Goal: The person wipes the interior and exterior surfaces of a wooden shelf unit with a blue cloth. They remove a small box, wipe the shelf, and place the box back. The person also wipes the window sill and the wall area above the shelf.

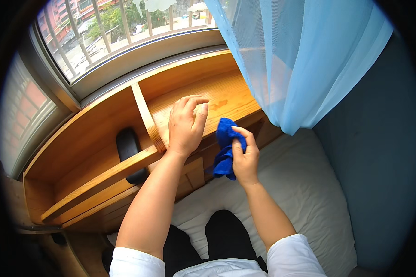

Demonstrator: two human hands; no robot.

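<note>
My right hand (246, 155) grips a crumpled blue cloth (225, 149) in front of the edge of a wooden shelf (235, 83). Over the left part of that shelf is my left hand (187, 124), its fingers curved and holding nothing. Whether it touches the wood I cannot tell. A small wet-looking patch (219, 104) shows on the shelf board to the right of my left fingers. An upright wooden divider (146, 116) separates this shelf from the compartment on the left.
In the left compartment a black oblong case (127, 143) sits behind a wooden rail (100, 183). A sheer blue curtain (298, 69) hangs over the shelf's right end. Behind runs a barred window (124, 31). A pale mattress (291, 194) lies beneath me, beside a blue-grey wall (374, 145).
</note>
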